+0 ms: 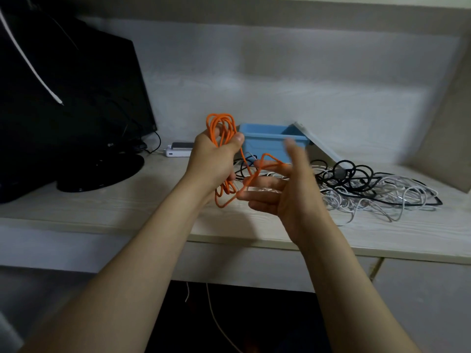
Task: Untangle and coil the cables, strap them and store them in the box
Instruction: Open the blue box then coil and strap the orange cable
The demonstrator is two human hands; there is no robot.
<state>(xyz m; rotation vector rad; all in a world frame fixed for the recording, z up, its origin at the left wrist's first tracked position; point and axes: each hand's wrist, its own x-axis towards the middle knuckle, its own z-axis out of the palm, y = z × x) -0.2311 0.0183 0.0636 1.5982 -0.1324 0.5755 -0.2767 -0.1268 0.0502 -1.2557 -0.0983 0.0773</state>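
The left hand (212,160) is clenching around a coil of orange cable (225,189), with loops sticking out above the fist at 12 o'clock and hanging below it at 6 o'clock. The right hand (288,192), just at 3 o'clock of the left, is staying open with its fingers stretched out, and a loose strand of the same cable is running from the coil across those fingers; the thumb is blurring. Both hands are hovering over a pale wooden desk (127,205). Behind them, at 12 o'clock, an open blue plastic box (265,146) is sitting with its lid (321,146) leaning on its right rim. A tangle of black and white cables (369,189) is lying at 3 o'clock. A black monitor (76,98) is standing at 9 o'clock.
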